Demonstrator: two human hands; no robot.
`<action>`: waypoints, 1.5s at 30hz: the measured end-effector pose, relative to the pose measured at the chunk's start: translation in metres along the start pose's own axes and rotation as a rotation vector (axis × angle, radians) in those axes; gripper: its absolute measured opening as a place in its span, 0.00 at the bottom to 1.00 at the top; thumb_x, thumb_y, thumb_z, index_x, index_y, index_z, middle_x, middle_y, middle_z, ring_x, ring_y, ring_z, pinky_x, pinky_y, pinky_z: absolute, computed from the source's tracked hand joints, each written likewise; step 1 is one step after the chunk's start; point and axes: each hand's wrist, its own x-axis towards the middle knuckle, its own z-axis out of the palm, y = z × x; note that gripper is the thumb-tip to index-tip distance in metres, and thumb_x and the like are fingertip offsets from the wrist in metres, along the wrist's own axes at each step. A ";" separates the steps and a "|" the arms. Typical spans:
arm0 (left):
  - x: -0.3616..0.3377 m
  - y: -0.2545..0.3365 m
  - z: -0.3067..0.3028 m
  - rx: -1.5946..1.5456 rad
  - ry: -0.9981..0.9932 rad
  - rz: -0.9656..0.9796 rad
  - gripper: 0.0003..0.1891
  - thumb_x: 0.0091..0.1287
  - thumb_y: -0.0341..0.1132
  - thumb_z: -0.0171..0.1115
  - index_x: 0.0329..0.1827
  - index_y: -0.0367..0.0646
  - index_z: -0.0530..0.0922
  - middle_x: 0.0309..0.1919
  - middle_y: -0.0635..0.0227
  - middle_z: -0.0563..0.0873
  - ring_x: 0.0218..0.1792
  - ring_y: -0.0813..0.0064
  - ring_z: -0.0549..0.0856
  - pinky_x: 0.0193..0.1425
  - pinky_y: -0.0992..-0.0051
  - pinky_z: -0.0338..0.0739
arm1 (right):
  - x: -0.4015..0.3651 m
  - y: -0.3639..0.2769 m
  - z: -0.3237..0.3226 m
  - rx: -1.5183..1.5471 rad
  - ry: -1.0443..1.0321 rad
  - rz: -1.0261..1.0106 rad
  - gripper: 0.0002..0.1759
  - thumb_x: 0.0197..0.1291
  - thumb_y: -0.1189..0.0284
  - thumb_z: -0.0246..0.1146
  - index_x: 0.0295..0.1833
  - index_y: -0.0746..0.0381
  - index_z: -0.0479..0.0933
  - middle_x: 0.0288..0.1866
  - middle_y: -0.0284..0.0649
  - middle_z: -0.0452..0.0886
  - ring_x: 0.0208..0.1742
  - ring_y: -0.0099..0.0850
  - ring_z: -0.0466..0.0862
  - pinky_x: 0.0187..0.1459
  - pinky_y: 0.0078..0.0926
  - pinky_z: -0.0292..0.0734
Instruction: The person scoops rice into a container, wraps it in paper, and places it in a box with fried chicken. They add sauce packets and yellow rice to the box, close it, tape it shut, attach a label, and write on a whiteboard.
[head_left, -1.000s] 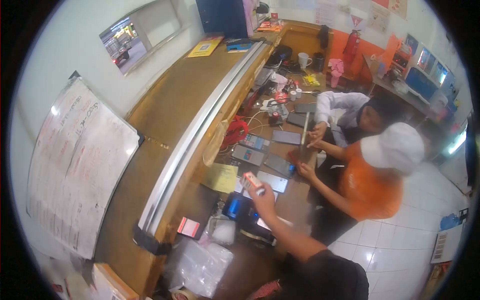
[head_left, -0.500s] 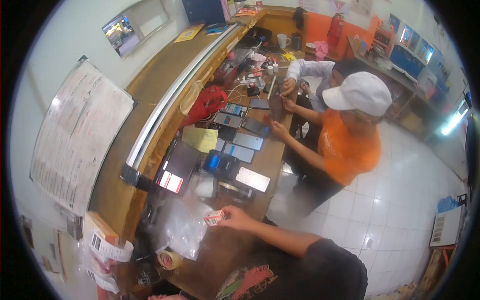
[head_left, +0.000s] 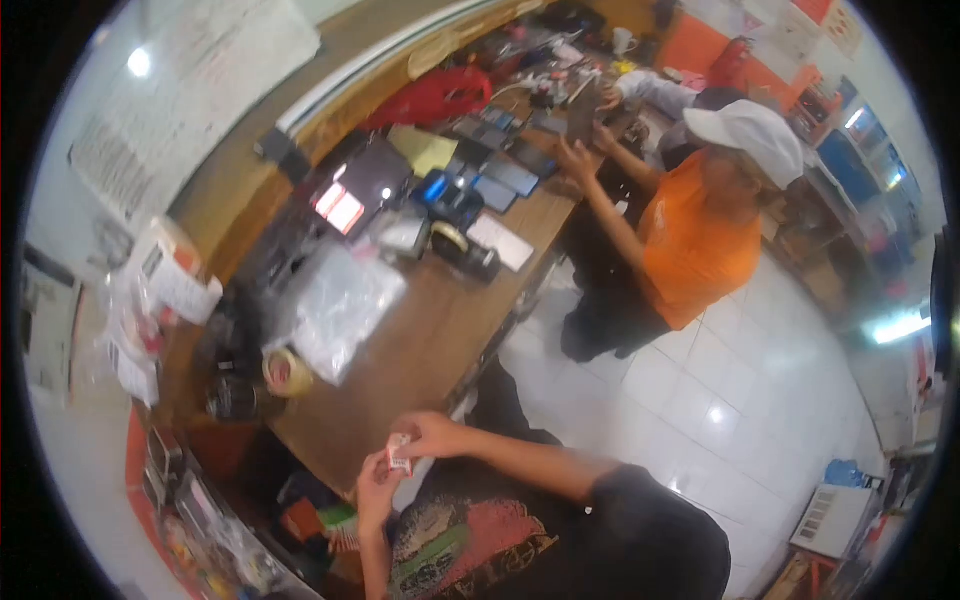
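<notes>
A small white-and-red box point(head_left: 399, 456) is held in front of my dark printed shirt, near the front edge of the wooden counter point(head_left: 370, 400). My right hand point(head_left: 436, 436) grips its upper right side with bent fingers. From the lower left, my left hand point(head_left: 376, 486) has its fingers closed on the box's other side. The box's print is too blurred to read. Beyond my hands lie a clear plastic bag point(head_left: 340, 305) and a roll of tape point(head_left: 287, 373).
Several phones point(head_left: 508, 176) lie along the counter, near a yellow paper point(head_left: 422, 150) and a dark card terminal point(head_left: 446, 196). A person in an orange shirt point(head_left: 700, 240) and white cap sits to the right. Printed labels point(head_left: 170, 280) hang at the left.
My right hand has brought the box from above the counter back toward my body. My left hand has come up and taken hold of it too. The view has tilted and shifted.
</notes>
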 end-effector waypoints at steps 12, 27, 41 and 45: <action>-0.060 -0.035 -0.002 -0.396 0.096 -0.174 0.15 0.72 0.30 0.62 0.57 0.32 0.76 0.48 0.62 0.84 0.45 0.73 0.85 0.54 0.71 0.80 | -0.047 -0.014 0.049 -0.288 0.006 -0.183 0.36 0.60 0.65 0.69 0.73 0.62 0.69 0.73 0.54 0.68 0.70 0.43 0.74 0.67 0.35 0.71; -0.084 -0.046 0.008 -0.446 0.170 -0.155 0.13 0.73 0.37 0.61 0.53 0.36 0.79 0.43 0.65 0.84 0.44 0.70 0.83 0.47 0.69 0.78 | -0.036 0.009 0.060 -0.335 -0.291 -0.055 0.40 0.64 0.62 0.67 0.79 0.58 0.60 0.68 0.52 0.76 0.66 0.43 0.79 0.65 0.35 0.73; -0.052 -0.075 0.001 -0.605 0.022 -0.133 0.11 0.73 0.31 0.58 0.55 0.37 0.77 0.43 0.64 0.85 0.45 0.71 0.84 0.55 0.68 0.79 | -0.032 0.015 0.036 -0.408 -0.202 0.018 0.27 0.66 0.60 0.65 0.68 0.55 0.76 0.69 0.52 0.75 0.67 0.39 0.79 0.64 0.35 0.73; -0.043 -0.060 0.008 -0.514 0.022 -0.151 0.16 0.73 0.32 0.59 0.60 0.35 0.75 0.48 0.62 0.84 0.46 0.70 0.84 0.55 0.68 0.79 | -0.033 0.012 0.021 -0.396 -0.203 0.028 0.29 0.66 0.59 0.64 0.71 0.55 0.73 0.68 0.48 0.78 0.66 0.36 0.79 0.64 0.35 0.73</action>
